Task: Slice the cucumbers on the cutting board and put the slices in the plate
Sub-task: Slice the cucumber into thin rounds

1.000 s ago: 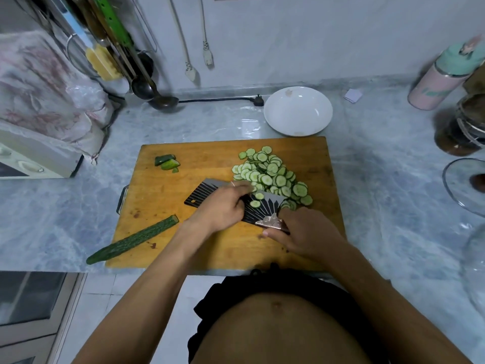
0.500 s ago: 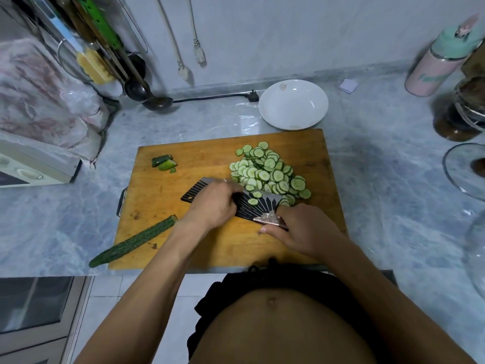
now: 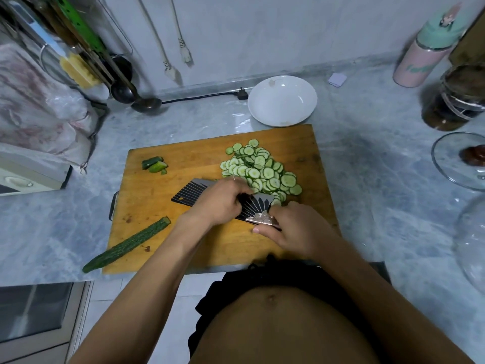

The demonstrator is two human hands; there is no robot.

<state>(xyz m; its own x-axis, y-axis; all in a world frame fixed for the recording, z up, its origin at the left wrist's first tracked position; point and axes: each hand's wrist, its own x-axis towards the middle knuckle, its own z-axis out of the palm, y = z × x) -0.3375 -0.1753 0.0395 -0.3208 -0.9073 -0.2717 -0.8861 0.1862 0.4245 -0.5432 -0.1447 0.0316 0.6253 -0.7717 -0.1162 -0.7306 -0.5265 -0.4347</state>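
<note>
Head view looks down on a wooden cutting board [image 3: 183, 232] on the marble counter [image 3: 380, 179]. Right hand [image 3: 294, 229] grips the handle of a black cleaver [image 3: 194, 194]; left hand [image 3: 217, 200] rests curled over the flat blade beside the heaped cucumber slices [image 3: 259, 169]. A white plate [image 3: 282, 101] sits just behind the board. One uncut cucumber [image 3: 126, 245] lies across the board's front-left edge, two end pieces [image 3: 154, 164] farther back.

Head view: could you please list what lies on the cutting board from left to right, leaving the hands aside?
Whole cucumber → cucumber end pieces → cleaver → pile of slices, all on the cutting board.
</note>
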